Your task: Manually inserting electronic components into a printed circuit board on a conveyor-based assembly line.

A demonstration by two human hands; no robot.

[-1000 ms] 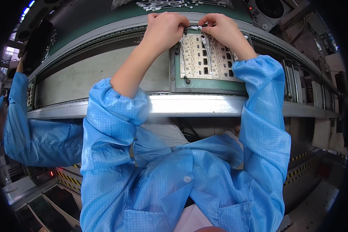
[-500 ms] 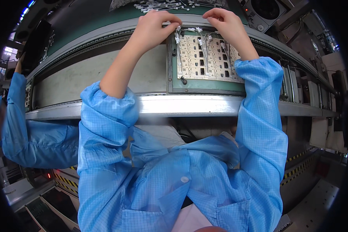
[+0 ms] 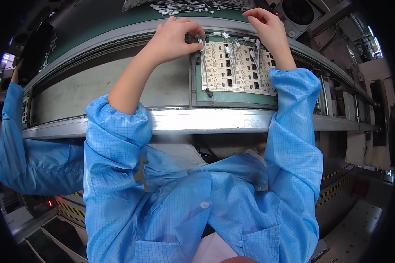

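A panel of joined white circuit boards (image 3: 219,81) with black parts lies in a green fixture plate (image 3: 241,99) on the conveyor. White cables (image 3: 235,65) with small plugs run over the boards in columns. At the panel's far left corner, my left hand (image 3: 173,39) has thumb and forefinger on either side of a white cable plug (image 3: 201,42), closed on it. Beyond the panel's far right side, my right hand (image 3: 270,33) is raised with fingertips drawn together; nothing shows in them. Its wrist and sleeve cover the panel's right edge.
A metal rail (image 3: 206,121) runs along the near side of the conveyor. Loose white cables (image 3: 180,8) lie in a heap on the green surface beyond it. A round black fan-like unit (image 3: 297,12) stands far right. At left, another person's blue sleeve (image 3: 13,118) reaches to the line.
My left hand has come slightly nearer, its fingers now around the plug at the panel's left corner. My right hand has drawn away to the right, off the far edge of the panel.
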